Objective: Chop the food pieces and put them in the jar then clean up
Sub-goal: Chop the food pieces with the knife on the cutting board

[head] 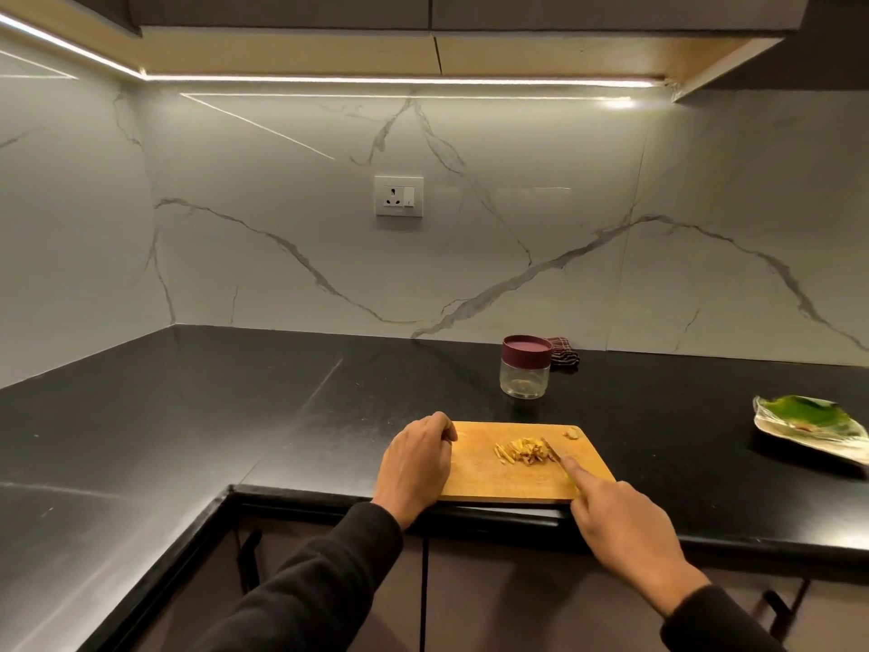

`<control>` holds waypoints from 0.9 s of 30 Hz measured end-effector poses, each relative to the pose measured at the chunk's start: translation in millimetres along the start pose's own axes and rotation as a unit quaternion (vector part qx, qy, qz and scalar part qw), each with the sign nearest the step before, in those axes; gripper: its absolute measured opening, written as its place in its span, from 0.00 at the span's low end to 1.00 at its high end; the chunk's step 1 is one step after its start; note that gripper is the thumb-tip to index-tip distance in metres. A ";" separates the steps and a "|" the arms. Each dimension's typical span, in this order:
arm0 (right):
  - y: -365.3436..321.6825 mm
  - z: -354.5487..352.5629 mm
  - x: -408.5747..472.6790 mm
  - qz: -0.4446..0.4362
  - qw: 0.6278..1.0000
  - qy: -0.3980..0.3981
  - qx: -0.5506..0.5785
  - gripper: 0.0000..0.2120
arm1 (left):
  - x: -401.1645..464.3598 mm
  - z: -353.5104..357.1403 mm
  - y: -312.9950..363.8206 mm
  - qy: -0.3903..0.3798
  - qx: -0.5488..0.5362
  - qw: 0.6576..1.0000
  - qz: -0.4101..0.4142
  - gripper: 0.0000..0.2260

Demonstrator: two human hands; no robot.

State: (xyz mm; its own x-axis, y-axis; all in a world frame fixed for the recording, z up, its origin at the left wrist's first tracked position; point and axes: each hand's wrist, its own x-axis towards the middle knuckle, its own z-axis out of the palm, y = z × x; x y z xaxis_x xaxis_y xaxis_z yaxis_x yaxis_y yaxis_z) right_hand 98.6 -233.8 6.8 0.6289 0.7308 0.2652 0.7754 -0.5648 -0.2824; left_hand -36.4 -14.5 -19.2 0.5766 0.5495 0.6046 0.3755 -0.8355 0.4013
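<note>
A wooden cutting board (489, 477) lies at the front edge of the black counter. A pile of thin yellow food strips (522, 451) sits on its middle, and one small piece (571, 433) lies at the far right corner. My right hand (625, 524) grips a knife (551, 450), index finger stretched along the blade, whose tip touches the right side of the pile. My left hand (418, 463) rests on the board's left end with its fingers curled. A clear glass jar (524, 378) with a maroon lid stands behind the board, closed.
A dark checked cloth (564, 352) lies behind the jar by the marble wall. A plate with a green leaf and clear wrap (811, 428) sits at the right. A wall socket (398, 196) is above. The counter (188, 416) turns a corner on the left.
</note>
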 end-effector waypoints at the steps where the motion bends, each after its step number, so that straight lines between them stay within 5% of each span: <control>1: -1.7 0.8 0.2 -0.007 1.000 -0.002 -0.002 0.27 | -0.1 -0.2 0.1 0.000 0.001 1.000 0.000 0.07; 20: 9.2 -5.4 24.3 -0.008 0.996 0.026 -0.083 0.27 | -0.5 -1.3 1.3 -0.002 0.007 1.000 0.003 0.07; 27: 26.9 -0.8 50.2 -0.016 0.993 -0.039 -0.113 0.24 | -0.2 -1.6 2.2 -0.008 0.007 1.000 -0.002 0.07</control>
State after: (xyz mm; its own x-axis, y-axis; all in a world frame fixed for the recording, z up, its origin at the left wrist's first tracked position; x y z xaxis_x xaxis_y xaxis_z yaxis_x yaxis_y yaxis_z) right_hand 151.0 -212.6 13.3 0.6038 0.7728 0.1956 0.7938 -0.6052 -0.0593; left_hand -36.9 -16.5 -17.4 0.5873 0.5525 0.5915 0.3874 -0.8335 0.3940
